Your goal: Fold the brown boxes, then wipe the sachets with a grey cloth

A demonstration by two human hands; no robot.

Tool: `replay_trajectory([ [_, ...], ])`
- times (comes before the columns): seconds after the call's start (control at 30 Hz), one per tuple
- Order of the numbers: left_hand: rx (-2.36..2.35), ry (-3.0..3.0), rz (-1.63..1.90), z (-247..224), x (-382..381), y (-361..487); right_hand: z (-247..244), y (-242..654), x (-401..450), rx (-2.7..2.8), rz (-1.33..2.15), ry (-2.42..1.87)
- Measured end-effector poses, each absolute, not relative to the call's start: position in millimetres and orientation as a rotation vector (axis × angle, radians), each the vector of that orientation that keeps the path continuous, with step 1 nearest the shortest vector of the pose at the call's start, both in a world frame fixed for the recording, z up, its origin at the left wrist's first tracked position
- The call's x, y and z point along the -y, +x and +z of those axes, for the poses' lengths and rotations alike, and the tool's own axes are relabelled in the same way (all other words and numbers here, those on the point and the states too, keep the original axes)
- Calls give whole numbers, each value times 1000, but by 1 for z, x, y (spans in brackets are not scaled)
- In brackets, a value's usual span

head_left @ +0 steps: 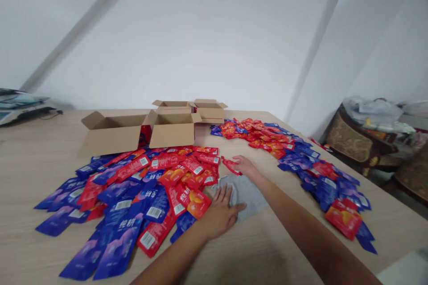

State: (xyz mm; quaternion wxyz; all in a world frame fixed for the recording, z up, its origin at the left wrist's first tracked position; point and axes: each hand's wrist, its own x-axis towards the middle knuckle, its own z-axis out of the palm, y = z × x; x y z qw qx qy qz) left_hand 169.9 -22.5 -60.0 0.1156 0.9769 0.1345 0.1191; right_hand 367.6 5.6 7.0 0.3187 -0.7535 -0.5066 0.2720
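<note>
My left hand [221, 214] lies flat with its fingers spread on a grey cloth [252, 198] on the table, beside the near pile of packets. Just beyond the cloth, my right hand [245, 167] pinches one end of a red packet [230, 164]. To the left spreads a pile of flat sachets, red packets [194, 200] with orange pictures and blue packets [118, 242] mixed together, some showing white barcode labels. Part of the cloth is hidden under my left hand.
Several open cardboard boxes [112, 136] stand behind the near pile. A second heap of red and blue packets [301, 160] runs along the table's right side. A flat device [20, 109] sits far left. Beyond the right edge is a patterned chair [354, 136] with bags.
</note>
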Motion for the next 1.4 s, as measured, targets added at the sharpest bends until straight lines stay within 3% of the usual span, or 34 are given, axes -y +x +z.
replay_trajectory([
  [0.2, -404, 2887, 311, -56, 23, 170, 27, 354, -47, 1388, 805, -1447],
  [0.37, -397, 2940, 323, -56, 21, 168, -4, 429, -29, 1371, 350, -2076],
  [0.57, -430, 2971, 270, -61, 20, 171, -11, 512, 22, 1305, 136, -2266],
  [0.7, -414, 2986, 227, -41, 3, 198, -16, 480, 36, 1580, -15, -2189],
  [0.87, -975, 3054, 417, -13, -74, 256, -48, 397, 61, 1963, -38, -2017],
  [1.0, -1316, 3042, 283, -24, -127, 277, -62, 387, 69, 1958, -125, -2089],
  [1.4, -1212, 3149, 275, -49, -132, 211, -68, 427, 70, 1811, -198, -2263],
])
